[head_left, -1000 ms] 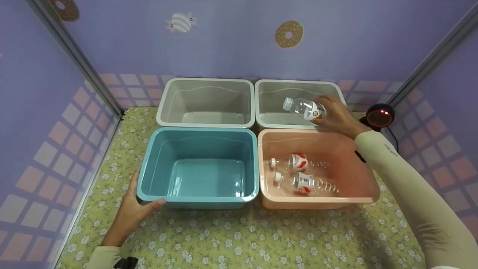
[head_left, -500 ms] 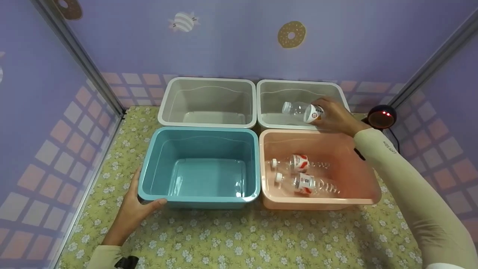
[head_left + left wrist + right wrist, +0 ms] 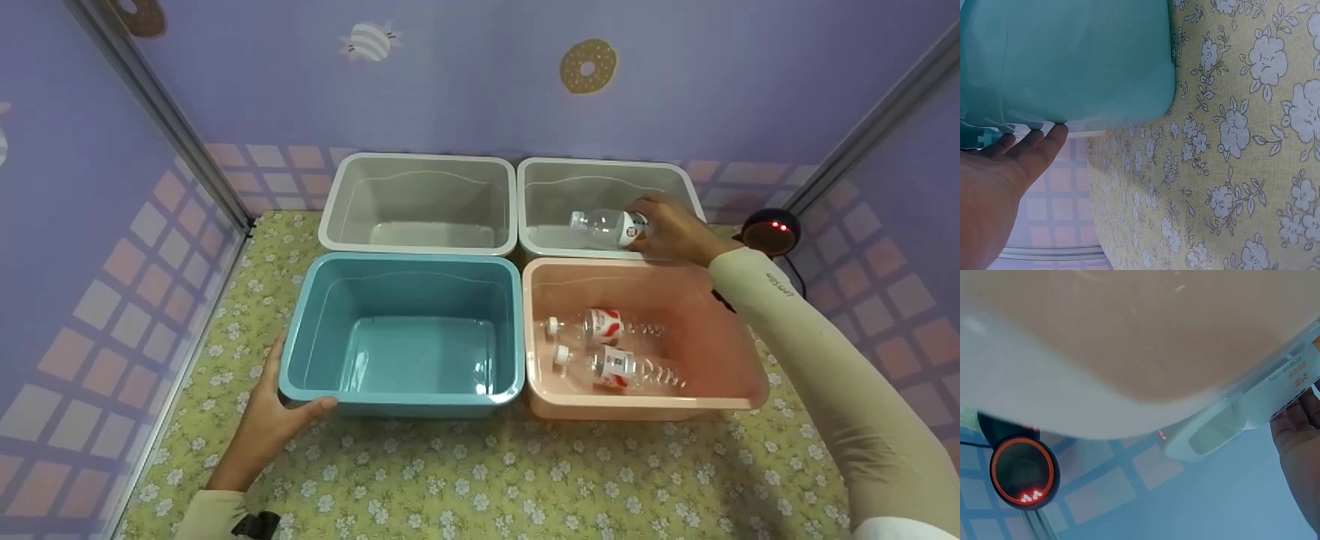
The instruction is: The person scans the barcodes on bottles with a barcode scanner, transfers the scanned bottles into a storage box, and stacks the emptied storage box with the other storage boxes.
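Note:
In the head view my right hand [image 3: 675, 231] grips a clear plastic bottle [image 3: 606, 229] with a white cap and a white-and-orange label. The bottle lies on its side within the opening of the back right grey bin [image 3: 534, 244], cap pointing left. My left hand [image 3: 274, 416] rests at the front left corner of a blue bin [image 3: 420, 401], thumb on the front rim. In the left wrist view its straight fingers [image 3: 1044, 147] touch the blue bin's outer wall. The right wrist view shows part of the bottle's label [image 3: 1292, 379] and the right hand's fingers behind it.
Two clear bottles with red-and-white labels, the upper bottle [image 3: 604, 327] and the lower bottle [image 3: 616, 367], lie in the orange bin [image 3: 645, 405]. Another grey bin [image 3: 420, 244] stands at back left. A round black device [image 3: 771, 231] with red lights stands right of the bins.
My right hand has lowered the bottle slightly into the back right grey bin. The left hand stays at the blue bin's corner. The whole head view has shifted a little.

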Available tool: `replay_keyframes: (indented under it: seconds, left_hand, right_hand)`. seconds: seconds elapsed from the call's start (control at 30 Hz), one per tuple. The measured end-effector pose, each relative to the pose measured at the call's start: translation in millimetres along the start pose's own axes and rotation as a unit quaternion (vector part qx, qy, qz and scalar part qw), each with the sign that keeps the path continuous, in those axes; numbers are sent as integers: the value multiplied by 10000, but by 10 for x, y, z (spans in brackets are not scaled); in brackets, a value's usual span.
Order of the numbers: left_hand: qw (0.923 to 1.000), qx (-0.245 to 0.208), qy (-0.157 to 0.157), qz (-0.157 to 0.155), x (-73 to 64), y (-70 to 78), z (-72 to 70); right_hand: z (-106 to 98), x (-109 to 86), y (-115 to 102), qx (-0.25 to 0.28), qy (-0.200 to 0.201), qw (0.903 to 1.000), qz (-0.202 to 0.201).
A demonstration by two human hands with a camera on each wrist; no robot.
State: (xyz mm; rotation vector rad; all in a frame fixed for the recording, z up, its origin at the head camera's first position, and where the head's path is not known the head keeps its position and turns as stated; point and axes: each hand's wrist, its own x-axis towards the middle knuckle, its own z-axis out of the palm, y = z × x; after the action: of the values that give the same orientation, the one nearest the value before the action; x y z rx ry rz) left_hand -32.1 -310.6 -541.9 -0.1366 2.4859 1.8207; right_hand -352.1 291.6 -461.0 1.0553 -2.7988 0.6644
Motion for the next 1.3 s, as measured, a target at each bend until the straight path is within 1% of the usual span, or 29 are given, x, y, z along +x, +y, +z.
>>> replay_keyframes:
  seconds: [0.17, 0.23, 0.4, 0.6, 0.73, 0.83, 0.87, 0.97, 1.1, 1.2, 1.3]
  left_hand:
    - [9998, 166, 32, 126, -19, -10, -5]
    - [9996, 212, 33, 184, -31, -15, -6]
    - [9996, 146, -5, 231, -31, -21, -5]
    - [9995, 177, 7, 265, -28, -24, -13]
    - [9996, 117, 6, 270, -37, -25, -16]
    - [9996, 118, -5, 255, -40, -18, -14]
    - [9996, 125, -7, 255, -38, -16, -14]
    - [9996, 184, 3, 220, -35, -14, -16]
    - [9998, 160, -16, 85, -21, -5, -21]
    - [9999, 121, -24, 21, -11, -1, -18]
    - [9999, 131, -26, 100, -17, -12, -15]
  right_hand:
    - [13, 29, -13, 38, -78, 10000, 44]
    - [26, 47, -5, 27, -85, 10000, -12]
    - [46, 78, 6, 9, -235, 9997, 19]
    - [35, 103, -14, 114, -460, 9982, 366]
    - [12, 99, -41, 289, -579, 9954, 702]
    - [-17, 82, -74, 413, -567, 9943, 800]
    - [-27, 75, -88, 428, -527, 9947, 770]
    - [-59, 59, -147, 371, -390, 9973, 509]
    - [-92, 31, -253, 262, -283, 9991, 165]
    - [-97, 9, -328, 345, -249, 9991, 54]
    - [-86, -16, -382, 489, -227, 9985, -83]
